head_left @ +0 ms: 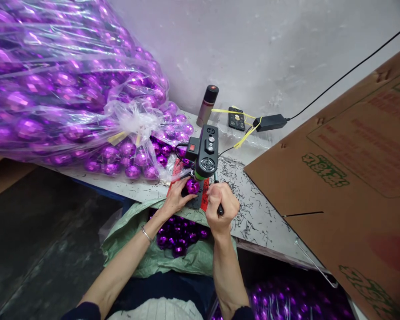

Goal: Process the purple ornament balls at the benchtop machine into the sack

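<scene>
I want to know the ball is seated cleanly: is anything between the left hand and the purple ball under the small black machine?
Nothing visible. The left hand touches the purple ball directly beneath the black machine; the right hand grips a lever beside it.

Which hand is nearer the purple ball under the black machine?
Left. The left hand touches the purple ball; the right hand grips a black handle beside it.

Pale, scuffed wall (pixel 270 40) behind a white worktable (pixel 263 218); dark floor (pixel 36 231) at left
</scene>
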Tool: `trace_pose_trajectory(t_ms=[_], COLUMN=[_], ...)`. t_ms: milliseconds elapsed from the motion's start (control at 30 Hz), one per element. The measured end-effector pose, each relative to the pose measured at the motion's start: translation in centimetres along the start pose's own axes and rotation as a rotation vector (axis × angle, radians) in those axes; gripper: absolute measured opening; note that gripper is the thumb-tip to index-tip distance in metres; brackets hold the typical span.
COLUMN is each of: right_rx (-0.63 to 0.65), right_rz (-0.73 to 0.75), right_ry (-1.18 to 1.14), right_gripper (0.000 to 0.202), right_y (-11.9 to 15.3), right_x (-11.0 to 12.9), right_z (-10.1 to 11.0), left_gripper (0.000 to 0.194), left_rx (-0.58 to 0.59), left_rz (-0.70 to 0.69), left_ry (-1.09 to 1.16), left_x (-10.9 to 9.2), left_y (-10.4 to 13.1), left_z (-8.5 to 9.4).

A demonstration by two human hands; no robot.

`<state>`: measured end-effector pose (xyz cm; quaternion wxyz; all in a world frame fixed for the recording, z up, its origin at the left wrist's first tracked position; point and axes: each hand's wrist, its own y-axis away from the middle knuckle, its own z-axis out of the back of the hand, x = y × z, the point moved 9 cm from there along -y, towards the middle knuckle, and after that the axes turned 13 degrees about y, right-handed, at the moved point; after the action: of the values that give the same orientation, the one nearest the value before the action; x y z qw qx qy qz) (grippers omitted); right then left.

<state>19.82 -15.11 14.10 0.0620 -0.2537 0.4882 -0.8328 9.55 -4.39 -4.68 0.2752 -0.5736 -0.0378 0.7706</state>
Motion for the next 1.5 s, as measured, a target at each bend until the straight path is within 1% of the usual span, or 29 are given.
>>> trace_pose_trajectory(t_ms=[100,233,333,433,667,867,1067,1167,1333,1500], right_rx=[-0.025,-0.066,-0.096,-0.107,-0.104,-0.134,-0.167,-0.167,-0.168,-0.185], right_rz=[0.018,0.039,0.058,0.051,0.019,0.002,0.010,0.007,0.014,0.017], right_ry=[0.004,0.025,0.030,0.035,0.052,0.042,-0.012,-0.013,0.005,0.027], right_gripper=[0.025,0.026,0.026,0.026,0.027,0.029,0.028,0.028,0.029,0.031], right_y=[0.7,2.5,4.0,4.7,5.1,5.7,6.0,6.0,6.0,6.1], right_x=[0.0,-0.3,-0.7,-1.2,-1.5,-1.9,-2.1,-2.1,-2.1,-2.1], right_z=[-0.1,-0.8,-1.4,-1.7,-1.8,-1.9,-2.0,-2.1,-2.1,-2.0], left_gripper=[0.065,0.063,0.063,0.062,0.064,0.061,0.063,0.063,0.060,0.062], left_rx=[-0.010,-0.017,-0.007,-0.005,-0.012,-0.023,-0.022,-0.023,-0.040,-0.041], left_rz=[-0.008,-0.036,-0.031,-0.022,-0.054,-0.067,-0.072,-0.073,-0.131,-0.134], left_ry=[-0.001,-0.004,-0.003,0.002,0.009,0.003,0.016,0.018,0.027,0.029], left_x=[0.2,-0.1,-0.1,0.0,-0.1,-0.2,-0.4,-0.5,-1.0,-0.7], left_y=[0.2,0.3,0.2,0.2,0.4,0.4,0.4,0.4,0.5,0.4], left_z=[0.1,0.1,0.1,0.1,0.0,-0.1,-0.1,0.0,0.2,0.1])
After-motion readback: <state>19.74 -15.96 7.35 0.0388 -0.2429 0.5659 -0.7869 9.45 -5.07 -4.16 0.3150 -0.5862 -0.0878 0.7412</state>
